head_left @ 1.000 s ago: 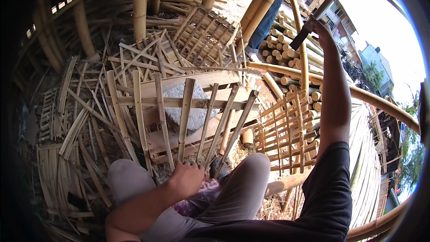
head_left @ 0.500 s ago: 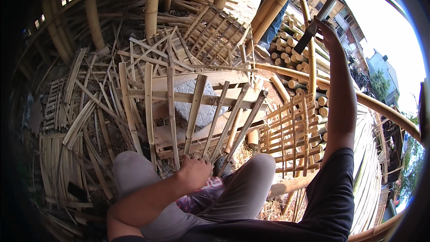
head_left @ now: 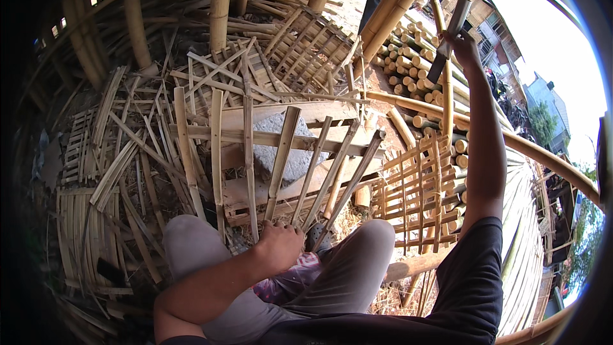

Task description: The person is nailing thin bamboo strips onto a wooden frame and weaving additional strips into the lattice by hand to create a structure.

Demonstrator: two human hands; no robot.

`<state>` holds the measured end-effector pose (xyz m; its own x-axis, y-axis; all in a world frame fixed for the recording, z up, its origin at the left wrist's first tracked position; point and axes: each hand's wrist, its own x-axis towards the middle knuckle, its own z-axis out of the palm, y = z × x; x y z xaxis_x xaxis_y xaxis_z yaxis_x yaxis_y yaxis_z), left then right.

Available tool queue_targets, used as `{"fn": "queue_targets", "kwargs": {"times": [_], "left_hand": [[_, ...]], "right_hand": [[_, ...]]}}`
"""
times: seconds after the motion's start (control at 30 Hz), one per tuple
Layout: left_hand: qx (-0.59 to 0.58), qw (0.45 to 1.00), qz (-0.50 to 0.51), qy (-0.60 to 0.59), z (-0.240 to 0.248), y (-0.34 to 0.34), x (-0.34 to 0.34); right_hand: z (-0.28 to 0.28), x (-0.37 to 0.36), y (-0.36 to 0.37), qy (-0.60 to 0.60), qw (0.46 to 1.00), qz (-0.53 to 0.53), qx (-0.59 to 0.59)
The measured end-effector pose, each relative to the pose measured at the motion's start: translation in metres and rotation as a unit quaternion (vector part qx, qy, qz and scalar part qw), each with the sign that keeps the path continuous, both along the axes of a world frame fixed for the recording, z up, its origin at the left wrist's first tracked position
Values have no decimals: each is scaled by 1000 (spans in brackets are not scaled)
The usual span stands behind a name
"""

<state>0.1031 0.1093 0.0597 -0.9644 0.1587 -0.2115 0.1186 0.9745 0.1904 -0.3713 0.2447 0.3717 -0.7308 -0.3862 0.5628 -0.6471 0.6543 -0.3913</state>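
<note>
A: What sits in the middle of the frame?
B: Seven bamboo slats (head_left: 279, 169), fanned out toward the top, with one crosspiece (head_left: 265, 138) running across them.

A: And the hands?
B: Two. The left hand (head_left: 281, 247), lower centre, is curled narrow at the slats' lower ends; I can't tell whether it grips any. The right hand (head_left: 463, 46), upper right, is raised and wrapped around one dark tool (head_left: 439, 67), well apart from the slats.

A: Beyond the slats?
B: One grey block (head_left: 296, 165) shows between them, near the centre, on a plank surface (head_left: 313, 109).

A: Farther out?
B: Two lattice panels: one (head_left: 421, 182) right of centre, another (head_left: 306, 51) at upper centre. Cut bamboo poles (head_left: 408, 57) are stacked at upper right, too many to count surely.
</note>
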Motion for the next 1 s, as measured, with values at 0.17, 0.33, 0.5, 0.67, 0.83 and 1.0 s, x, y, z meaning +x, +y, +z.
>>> {"fn": "queue_targets", "kwargs": {"times": [0.17,0.33,0.5,0.67,0.83,1.0], "left_hand": [[64,997,5,-46,34,-7,-11],[452,875,161,65,58,-29,-31],[842,490,223,-32,74,-56,-30],[853,505,130,3,78,-53,-26],[836,543,81,-4,76,-40,-28],[875,478,77,3,71,-36,-28]], "right_hand": [[-29,52,-27,182,971,118,99],[-66,167,-35,362,891,199,190],[-110,233,-43,414,836,299,201],[-132,258,-48,451,787,374,195],[-152,272,-52,474,753,421,175],[-174,285,-60,462,821,325,90]]}}
